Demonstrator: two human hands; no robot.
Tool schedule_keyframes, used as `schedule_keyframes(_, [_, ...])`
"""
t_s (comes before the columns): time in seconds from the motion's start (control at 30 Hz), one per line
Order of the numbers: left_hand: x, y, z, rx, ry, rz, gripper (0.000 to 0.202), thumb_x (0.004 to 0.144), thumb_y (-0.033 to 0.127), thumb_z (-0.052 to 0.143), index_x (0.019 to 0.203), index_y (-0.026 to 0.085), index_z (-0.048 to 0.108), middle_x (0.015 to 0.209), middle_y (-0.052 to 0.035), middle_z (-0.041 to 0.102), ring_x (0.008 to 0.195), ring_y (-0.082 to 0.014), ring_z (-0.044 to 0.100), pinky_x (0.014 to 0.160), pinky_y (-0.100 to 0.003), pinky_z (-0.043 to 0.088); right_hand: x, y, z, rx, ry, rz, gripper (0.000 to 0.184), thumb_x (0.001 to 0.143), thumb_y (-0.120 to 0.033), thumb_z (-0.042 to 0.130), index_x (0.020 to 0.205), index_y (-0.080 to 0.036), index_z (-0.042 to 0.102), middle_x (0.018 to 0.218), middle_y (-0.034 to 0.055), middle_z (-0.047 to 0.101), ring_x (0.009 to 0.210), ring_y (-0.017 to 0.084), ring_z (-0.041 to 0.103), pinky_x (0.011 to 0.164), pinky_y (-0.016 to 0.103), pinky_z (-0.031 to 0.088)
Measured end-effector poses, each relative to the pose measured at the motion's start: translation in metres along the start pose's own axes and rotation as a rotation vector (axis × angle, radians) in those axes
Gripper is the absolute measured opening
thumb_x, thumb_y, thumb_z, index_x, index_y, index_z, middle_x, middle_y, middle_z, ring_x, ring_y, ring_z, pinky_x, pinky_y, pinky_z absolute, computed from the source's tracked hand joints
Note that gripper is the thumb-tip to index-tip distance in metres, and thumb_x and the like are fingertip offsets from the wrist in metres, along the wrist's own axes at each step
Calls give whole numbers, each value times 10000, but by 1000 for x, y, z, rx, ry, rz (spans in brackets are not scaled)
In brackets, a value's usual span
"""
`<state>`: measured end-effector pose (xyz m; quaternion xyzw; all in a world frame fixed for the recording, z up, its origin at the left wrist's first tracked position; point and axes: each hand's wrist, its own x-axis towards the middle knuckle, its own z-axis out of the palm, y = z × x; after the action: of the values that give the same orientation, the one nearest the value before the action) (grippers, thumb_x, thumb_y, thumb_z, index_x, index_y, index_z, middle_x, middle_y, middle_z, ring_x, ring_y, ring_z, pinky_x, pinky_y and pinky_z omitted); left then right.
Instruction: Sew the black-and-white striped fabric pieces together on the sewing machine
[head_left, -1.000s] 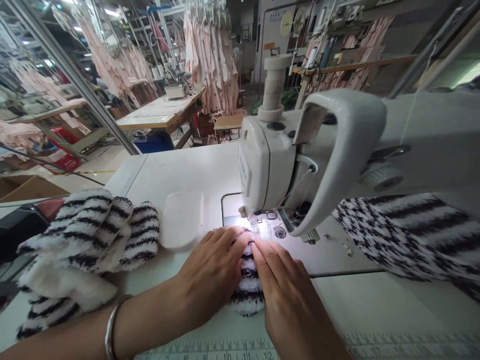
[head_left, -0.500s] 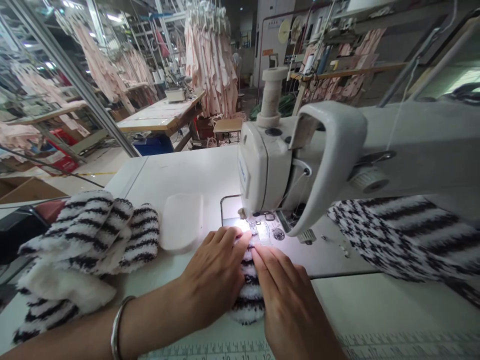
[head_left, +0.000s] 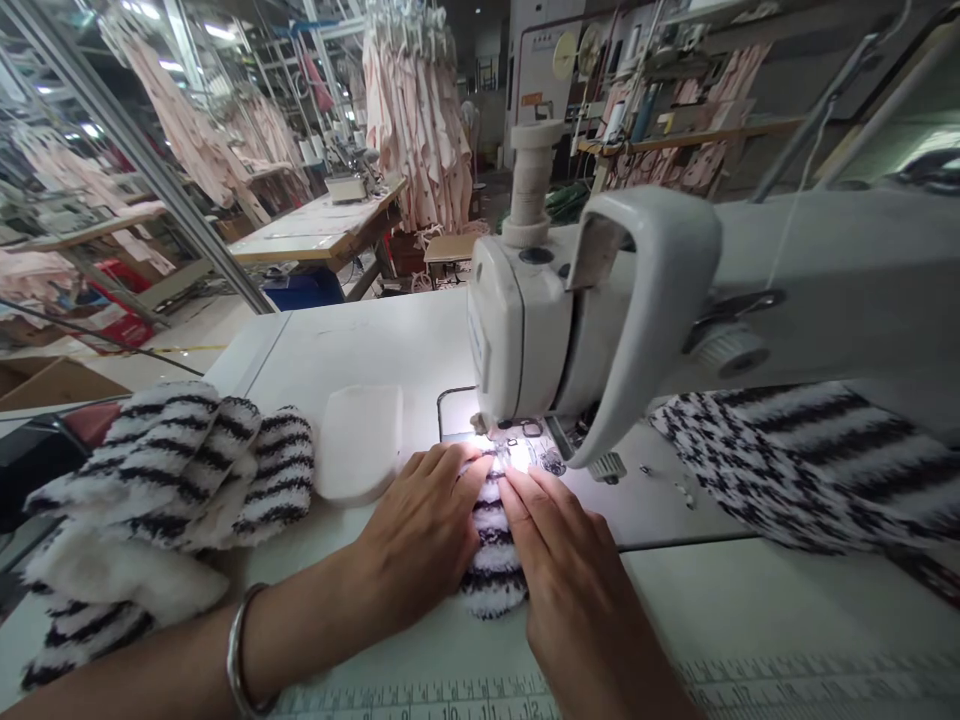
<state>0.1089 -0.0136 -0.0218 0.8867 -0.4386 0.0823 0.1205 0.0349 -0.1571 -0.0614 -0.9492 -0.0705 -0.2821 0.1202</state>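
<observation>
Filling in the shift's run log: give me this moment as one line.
left hand: flat on striped fleece piece | right hand: flat on same piece | piece: at presser foot | sewing machine: lamp lit

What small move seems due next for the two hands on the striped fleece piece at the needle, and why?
Probably a short push forward. The left hand and right hand lie flat on either side of the striped fleece piece, whose front end sits in the lit spot at the presser foot of the sewing machine, while most of its length lies short of the foot.
</observation>
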Motion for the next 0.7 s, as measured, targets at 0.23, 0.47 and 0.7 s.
schedule_keyframes(0.23, [-16, 1, -28, -188, -16, 44, 228, 912, 112, 465, 1110, 182, 554, 1086, -67, 593, 980, -190, 544, 840, -351, 497, 3, 28, -31, 224, -161, -91, 525, 826, 21, 267, 1262, -141, 511, 1242, 82, 564, 1178, 151, 488, 959, 340, 477])
schedule_keyframes(0.47, [-21, 2, -46, -295, -104, 132, 157, 931, 160, 484, 955, 156, 639, 1006, -60, 652, 914, -155, 598, 796, -285, 513, -39, 11, -43, 145, -95, -125, 512, 835, 25, 297, 1287, -108, 497, 1281, 88, 537, 1227, 184, 431, 996, 339, 429])
schedule_keyframes(0.7, [-16, -1, -39, -286, -196, 284, 241, 929, 104, 425, 1029, 138, 642, 1064, -100, 648, 980, -175, 610, 859, -318, 531, -56, -25, -29, -115, -66, -82, 532, 821, 38, 291, 1236, -144, 569, 1270, 73, 577, 1183, 249, 479, 846, 349, 435])
